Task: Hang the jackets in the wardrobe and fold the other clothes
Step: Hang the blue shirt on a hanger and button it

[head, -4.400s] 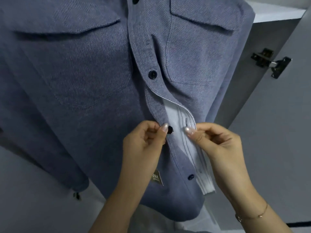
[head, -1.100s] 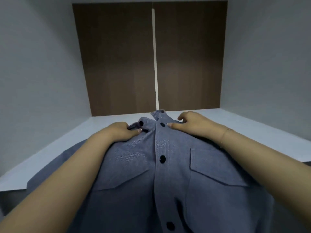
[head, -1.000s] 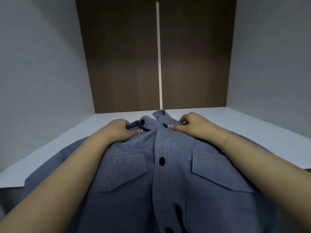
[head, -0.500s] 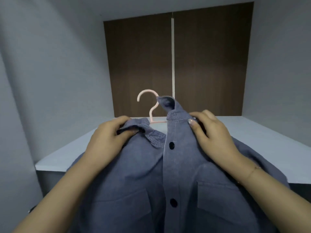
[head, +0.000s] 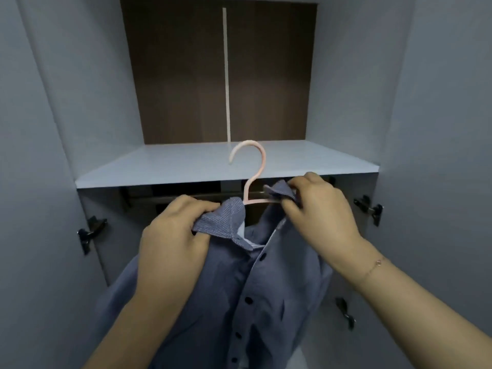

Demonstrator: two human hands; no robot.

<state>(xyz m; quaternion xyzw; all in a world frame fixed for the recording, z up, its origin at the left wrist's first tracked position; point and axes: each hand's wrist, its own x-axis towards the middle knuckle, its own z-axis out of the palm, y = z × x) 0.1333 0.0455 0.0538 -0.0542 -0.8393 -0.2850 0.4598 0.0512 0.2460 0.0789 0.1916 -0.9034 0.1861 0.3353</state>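
- The wardrobe (head: pixel 66 129) is seen with its grey side walls open to view, a pale shelf (head: pixel 165 166) across the middle and a dark back panel above it.
- A blue jacket (head: pixel 239 302) is held up in front of the opening below the shelf; it hangs slack from the collar, its buttoned front falling in loose folds. It is judged soft and fairly light — nothing in it will hold a shape unaided.
- A dark rail (head: pixel 186 198) is glimpsed just under the shelf, behind the collar; the hook has not yet been set on it.
- The left hand (head: pixel 173 241) is curled round the left collar flap, the cloth bunched in its fingers.
- The right hand (head: pixel 316 209) pinches the right collar flap together with the hanger's shoulder bar.
- The pink hanger (head: pixel 253 169) is threaded into the neck, its hook standing upright above the collar and in front of the shelf edge. It is judged stiff — the better place for a hold, since cloth alone may slide off the bar.
- Black hinges (head: pixel 368 209) are fixed to the side walls.
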